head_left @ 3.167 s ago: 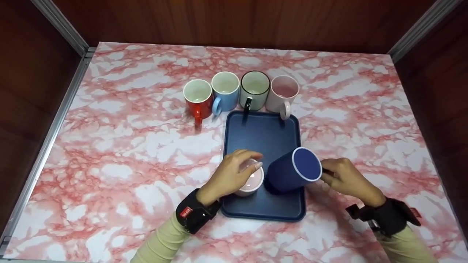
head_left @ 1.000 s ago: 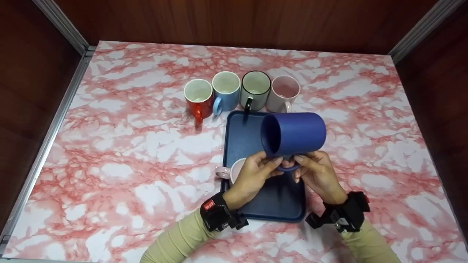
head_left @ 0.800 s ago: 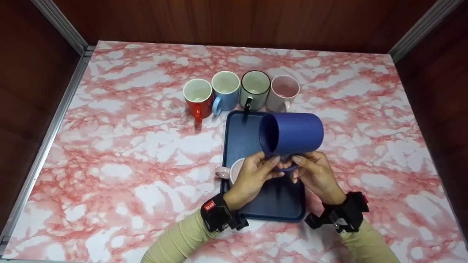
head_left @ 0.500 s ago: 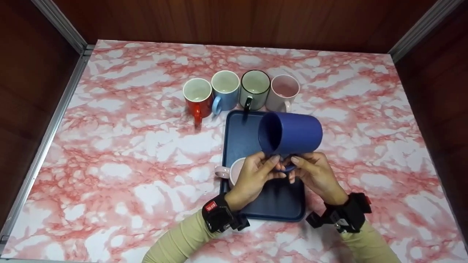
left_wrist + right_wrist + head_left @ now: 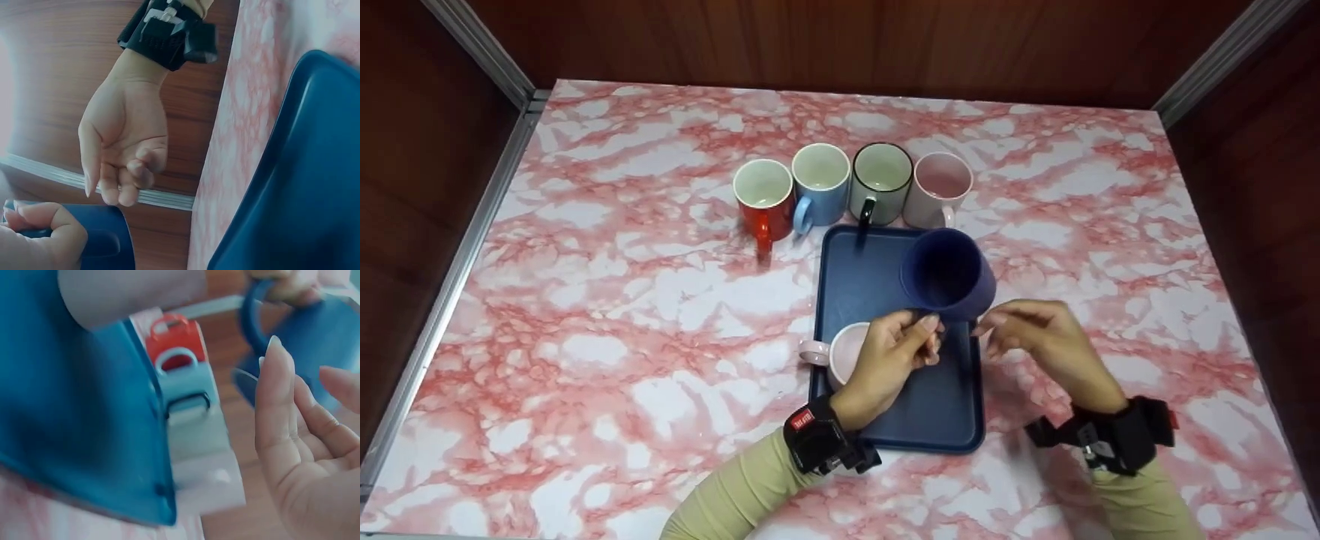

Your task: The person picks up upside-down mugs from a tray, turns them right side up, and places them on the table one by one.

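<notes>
A dark blue mug (image 5: 952, 277) is held above the tray (image 5: 937, 424), its mouth tilted toward the head camera. My left hand (image 5: 881, 364) grips it by the handle, which shows in the right wrist view as a blue loop (image 5: 251, 318). To the right of the mug is my right hand (image 5: 1054, 345), apart from it and holding nothing. Its fingers are loosely bent, as the left wrist view shows on that hand (image 5: 126, 129). Below my left hand, a pale pink mug (image 5: 846, 349) stands on the tray, partly covered by that hand.
Behind the tray stands a row of upright mugs: red (image 5: 765, 206), light blue (image 5: 823, 199), pale green with black rim (image 5: 883, 191) and pale pink (image 5: 934, 202). Their handles face the tray. Dark wooden panels (image 5: 840, 45) enclose the marbled table (image 5: 607, 300).
My right hand has come off the blue mug and moved right. The mug has turned from lying sideways to showing its mouth, still in my left hand. Earlier my left hand was at the pink mug.
</notes>
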Motion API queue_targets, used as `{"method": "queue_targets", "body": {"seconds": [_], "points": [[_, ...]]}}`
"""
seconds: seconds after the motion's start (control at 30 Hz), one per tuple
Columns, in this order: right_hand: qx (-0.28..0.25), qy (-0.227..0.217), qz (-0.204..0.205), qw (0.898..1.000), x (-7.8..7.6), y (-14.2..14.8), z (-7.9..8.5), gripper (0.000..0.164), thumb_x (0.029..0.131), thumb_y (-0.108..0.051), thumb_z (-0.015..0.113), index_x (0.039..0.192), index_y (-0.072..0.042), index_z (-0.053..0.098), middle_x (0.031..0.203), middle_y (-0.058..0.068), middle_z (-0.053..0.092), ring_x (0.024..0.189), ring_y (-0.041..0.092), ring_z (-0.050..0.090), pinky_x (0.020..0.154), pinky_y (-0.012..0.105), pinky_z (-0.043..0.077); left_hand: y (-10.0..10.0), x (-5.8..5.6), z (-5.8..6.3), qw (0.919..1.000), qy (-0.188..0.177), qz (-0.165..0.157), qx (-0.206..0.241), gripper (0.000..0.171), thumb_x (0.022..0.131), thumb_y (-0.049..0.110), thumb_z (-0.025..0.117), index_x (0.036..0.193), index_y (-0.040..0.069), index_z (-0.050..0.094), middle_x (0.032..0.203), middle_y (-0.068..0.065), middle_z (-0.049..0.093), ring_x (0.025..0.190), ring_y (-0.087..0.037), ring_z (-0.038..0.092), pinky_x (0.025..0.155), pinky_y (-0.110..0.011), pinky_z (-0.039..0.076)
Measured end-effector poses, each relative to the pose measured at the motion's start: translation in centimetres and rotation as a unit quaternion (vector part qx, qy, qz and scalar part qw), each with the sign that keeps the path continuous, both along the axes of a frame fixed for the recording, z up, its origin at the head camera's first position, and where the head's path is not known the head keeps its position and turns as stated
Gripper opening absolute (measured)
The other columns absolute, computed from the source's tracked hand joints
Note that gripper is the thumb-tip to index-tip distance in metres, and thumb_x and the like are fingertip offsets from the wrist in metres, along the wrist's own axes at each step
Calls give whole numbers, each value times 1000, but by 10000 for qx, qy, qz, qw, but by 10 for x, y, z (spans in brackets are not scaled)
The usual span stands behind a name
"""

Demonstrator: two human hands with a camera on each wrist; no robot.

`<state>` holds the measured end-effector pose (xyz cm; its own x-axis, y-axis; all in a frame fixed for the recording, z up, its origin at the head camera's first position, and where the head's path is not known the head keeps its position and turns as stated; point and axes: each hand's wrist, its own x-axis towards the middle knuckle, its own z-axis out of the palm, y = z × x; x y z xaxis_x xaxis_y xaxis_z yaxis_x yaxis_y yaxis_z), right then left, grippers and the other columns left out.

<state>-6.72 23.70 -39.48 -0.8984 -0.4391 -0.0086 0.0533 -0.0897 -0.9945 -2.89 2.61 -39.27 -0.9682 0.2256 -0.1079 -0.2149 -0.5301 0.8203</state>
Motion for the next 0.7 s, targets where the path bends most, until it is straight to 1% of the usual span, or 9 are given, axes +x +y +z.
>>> {"method": "queue_targets", "body": {"seconds": [0.1,0.2,0.33,0.5,0.53,0.63,0.67,0.7], "points": [[-68,-106,-459,9989,-2,10,4,23,90,4,50,99,26,50,86,23,63,66,26,61,60,34,52,3,-1,-2,9994,-332,-21,73,15,94,1,46,83,-6,53,66,-2,49,60,-8,45,54,-18,40],[-258,-130,-801,9964,-4,17,7,22,90,6,49,98,26,51,85,25,63,67,27,61,59,33,52,8,-2,-4,9987,-506,-81,7,16,94,2,46,83,-6,53,66,-3,47,60,-8,42,52,-17,36],[-417,-108,-1074,9933,-5,24,8,21,91,6,49,98,26,51,84,24,63,67,27,62,61,33,53,14,-3,-6,9981,-552,-165,-235,18,94,4,47,83,-9,53,63,-2,45,57,-8,40,50,-17,32],[-323,-169,-1505,9879,-8,32,5,24,91,2,52,99,24,52,82,22,64,68,26,63,62,32,52,22,-8,-2,9959,-461,-313,-708,22,95,7,47,86,-13,54,61,-1,43,56,-8,38,48,-17,30],[-322,-194,-1560,9870,-9,34,3,25,91,0,53,99,24,52,82,22,64,68,26,63,63,32,52,23,-9,-1,9951,-458,-352,-802,23,95,7,47,86,-14,54,61,-1,43,56,-8,38,48,-17,30],[-342,-169,-1537,9874,-9,39,0,24,91,-3,53,99,19,56,82,19,66,69,24,64,64,30,52,29,-15,4,9916,-450,-517,-1100,26,95,9,46,88,-15,54,60,0,42,55,-7,37,47,-17,30],[-646,-194,-1364,9884,-15,49,-13,22,91,-4,53,99,16,59,83,18,66,70,24,64,65,30,52,31,-17,6,9901,-473,-570,-1190,26,96,9,46,88,-15,55,60,0,42,54,-7,37,47,-17,30],[-687,-191,-1329,9886,-14,50,-14,22,91,-5,53,99,15,59,83,18,66,70,23,64,66,30,52,33,-19,8,9885,-486,-612,-1295,27,96,9,45,87,-14,55,60,1,42,54,-6,37,46,-17,30]]}}
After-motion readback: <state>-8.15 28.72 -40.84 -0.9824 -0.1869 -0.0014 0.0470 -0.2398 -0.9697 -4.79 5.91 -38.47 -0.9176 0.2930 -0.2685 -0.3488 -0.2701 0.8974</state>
